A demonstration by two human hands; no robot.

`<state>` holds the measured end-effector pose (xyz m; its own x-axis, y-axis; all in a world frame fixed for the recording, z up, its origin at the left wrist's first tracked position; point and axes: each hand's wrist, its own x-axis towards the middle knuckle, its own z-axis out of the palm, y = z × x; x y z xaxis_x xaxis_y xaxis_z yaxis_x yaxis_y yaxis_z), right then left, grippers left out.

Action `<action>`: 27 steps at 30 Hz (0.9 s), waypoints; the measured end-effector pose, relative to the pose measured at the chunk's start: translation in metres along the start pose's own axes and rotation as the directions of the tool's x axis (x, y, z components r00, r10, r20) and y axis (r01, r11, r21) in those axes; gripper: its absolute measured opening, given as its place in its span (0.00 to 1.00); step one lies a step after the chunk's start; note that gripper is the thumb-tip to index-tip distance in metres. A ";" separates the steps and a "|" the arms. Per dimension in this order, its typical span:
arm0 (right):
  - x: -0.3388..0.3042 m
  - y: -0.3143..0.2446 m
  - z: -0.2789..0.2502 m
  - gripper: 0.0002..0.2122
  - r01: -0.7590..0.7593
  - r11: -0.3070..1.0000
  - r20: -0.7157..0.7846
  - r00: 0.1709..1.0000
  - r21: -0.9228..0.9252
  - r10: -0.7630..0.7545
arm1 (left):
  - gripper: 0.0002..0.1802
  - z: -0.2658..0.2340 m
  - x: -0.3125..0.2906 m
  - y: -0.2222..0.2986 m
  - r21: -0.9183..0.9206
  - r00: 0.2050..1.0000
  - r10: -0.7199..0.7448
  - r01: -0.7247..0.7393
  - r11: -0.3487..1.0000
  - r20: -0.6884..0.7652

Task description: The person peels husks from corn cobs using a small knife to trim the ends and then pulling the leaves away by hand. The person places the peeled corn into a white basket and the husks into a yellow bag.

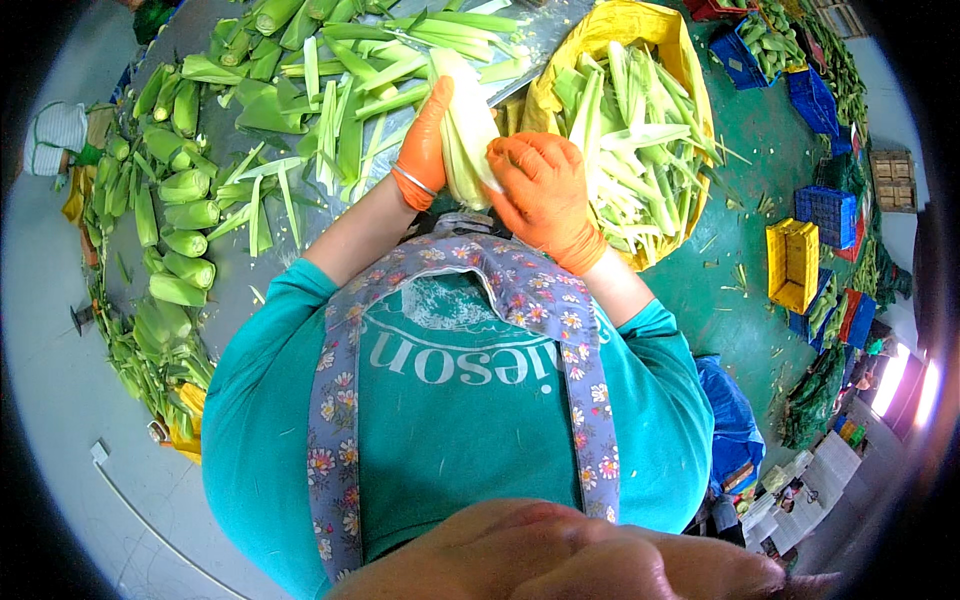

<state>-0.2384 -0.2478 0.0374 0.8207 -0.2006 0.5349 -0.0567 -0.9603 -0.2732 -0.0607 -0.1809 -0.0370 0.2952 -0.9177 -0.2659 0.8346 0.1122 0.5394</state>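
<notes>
Gripping a pale-green, elongated, leaf-wrapped corn ear left of the round-mouthed yellow fabric sack, wrapping the orange rubber-gloved left hand around it, pinching its lower side with the orange rubber-gloved right hand. Seemingly peeling; next, probably calling for a steady left hold and rightward pull.

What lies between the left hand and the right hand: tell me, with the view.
A pale green ear of corn, between the left hand and the right hand, as the head view shows.
</notes>
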 end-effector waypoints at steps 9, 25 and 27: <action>-0.010 -0.010 0.017 0.24 -0.083 0.988 0.066 0.995 0.130 0.075 | 0.21 0.002 -0.001 0.008 0.112 0.996 0.048 -0.039 0.993 -0.076; -0.009 -0.024 0.054 0.47 -0.314 0.905 0.011 0.946 0.287 0.325 | 0.23 0.021 -0.016 -0.001 0.494 0.855 0.519 -0.461 0.737 0.024; -0.011 -0.022 0.050 0.45 -0.339 0.840 0.031 0.932 0.425 0.360 | 0.24 0.031 -0.022 0.006 0.388 0.896 0.444 -0.413 0.824 0.011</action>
<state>-0.2175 -0.2149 -0.0024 0.7626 -0.5270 0.3752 -0.0843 -0.6560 -0.7501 -0.0764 -0.1715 -0.0030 0.6295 -0.7769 0.0101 0.3855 0.3236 0.8641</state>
